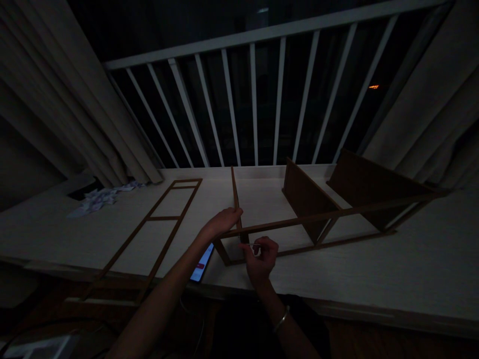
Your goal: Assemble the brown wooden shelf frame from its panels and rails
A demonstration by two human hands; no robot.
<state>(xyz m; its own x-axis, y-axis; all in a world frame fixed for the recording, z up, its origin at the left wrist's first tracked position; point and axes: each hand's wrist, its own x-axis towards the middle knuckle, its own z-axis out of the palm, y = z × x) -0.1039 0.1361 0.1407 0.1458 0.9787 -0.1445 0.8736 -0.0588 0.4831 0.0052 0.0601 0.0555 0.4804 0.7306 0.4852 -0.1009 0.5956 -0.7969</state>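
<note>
On the white table (374,269), a light, stiff but likely fragile wooden shelf frame (322,217) is gripped at its thin upright by the left hand (222,222), while a small, possibly metal tool (256,248) is pinched by the right hand (262,257).

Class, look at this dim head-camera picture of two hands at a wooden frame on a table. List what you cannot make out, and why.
- Small pale thing pinched in the right hand: too small and dark to name.
- Phone screen: mostly covered by the left forearm, text unreadable.
- Left hand grip on the wooden frame: fingers hidden behind the bar.
- Paper scraps: too dim to read.
- Flat frame: lower end lost in shadow.
</note>
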